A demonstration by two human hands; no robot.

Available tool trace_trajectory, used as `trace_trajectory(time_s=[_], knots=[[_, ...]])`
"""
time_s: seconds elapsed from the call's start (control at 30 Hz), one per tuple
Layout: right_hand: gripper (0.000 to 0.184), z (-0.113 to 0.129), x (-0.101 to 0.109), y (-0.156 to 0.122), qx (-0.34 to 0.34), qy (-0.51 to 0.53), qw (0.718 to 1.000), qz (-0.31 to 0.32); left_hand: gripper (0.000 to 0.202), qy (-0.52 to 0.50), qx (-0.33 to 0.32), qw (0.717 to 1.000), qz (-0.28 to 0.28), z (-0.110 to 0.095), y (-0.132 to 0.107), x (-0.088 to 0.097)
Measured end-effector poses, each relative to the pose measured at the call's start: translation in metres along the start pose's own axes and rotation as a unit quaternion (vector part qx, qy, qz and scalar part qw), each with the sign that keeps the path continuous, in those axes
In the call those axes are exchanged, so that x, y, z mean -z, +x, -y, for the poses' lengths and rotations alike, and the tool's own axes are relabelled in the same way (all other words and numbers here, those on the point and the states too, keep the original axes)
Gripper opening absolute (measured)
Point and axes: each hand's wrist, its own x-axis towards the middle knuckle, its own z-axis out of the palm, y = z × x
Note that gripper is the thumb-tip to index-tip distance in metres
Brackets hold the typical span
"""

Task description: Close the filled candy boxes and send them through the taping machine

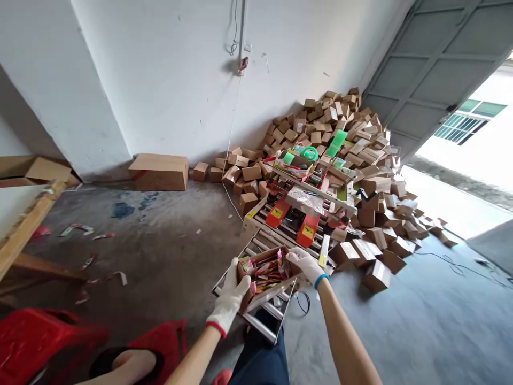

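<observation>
plainly, two hands (230, 295) (308, 265) grip one box (272, 293) (packets (267, 274) inside, seemingly).

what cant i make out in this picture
Head view: the open box's floor, hidden by its colourful contents.
Head view: any wording on those contents, too small.
Head view: the rest of the red plastic piece, cut off by the left and bottom edges.
Head view: most of a nearby person, cut off by the bottom edge.

Two gloved hands (231, 293) (308, 266), one packet-filled box (272, 292), one green roll (310, 159), one door (425, 59), cartons (290, 136) beyond counting
</observation>
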Motion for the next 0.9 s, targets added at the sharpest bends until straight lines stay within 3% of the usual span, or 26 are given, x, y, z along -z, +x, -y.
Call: trace_trajectory(time_s=[0.1,0.17,0.27,0.37,0.5,0.63,0.73,0.8,0.9], knots=[[0.070,0.001,0.007,-0.013,0.019,-0.017,0.994,0.107,0.103,0.025,0.023,0.999,0.041,-0.011,0.016,0.008],[0.074,0.000,0.004,-0.025,0.063,-0.082,0.976,0.192,0.120,0.058,0.035,0.997,0.040,-0.015,0.018,0.004],[0.047,-0.006,-0.009,-0.033,0.132,-0.229,0.929,0.258,0.131,0.128,0.054,0.990,-0.025,-0.012,0.016,-0.014],[0.021,-0.014,-0.020,-0.028,0.151,-0.304,0.902,0.269,0.128,0.154,0.062,0.986,-0.033,-0.003,0.018,-0.029],[0.028,-0.018,-0.025,-0.008,0.121,-0.325,0.916,0.203,0.108,0.105,0.029,0.994,-0.003,0.006,0.021,-0.024],[0.040,-0.017,-0.032,0.005,0.072,-0.376,0.914,0.136,0.065,0.009,0.040,0.997,0.071,0.004,0.016,-0.007],[0.054,-0.016,-0.041,-0.007,0.062,-0.394,0.912,0.094,0.077,0.001,0.058,0.994,0.093,-0.004,0.009,-0.003],[0.060,-0.011,-0.052,-0.024,0.059,-0.425,0.903,0.021,0.085,0.030,0.062,0.995,0.074,-0.008,0.007,-0.005],[0.058,0.005,-0.078,-0.048,0.067,-0.475,0.874,-0.076,0.080,0.048,0.040,0.996,0.058,-0.012,0.007,-0.007]])
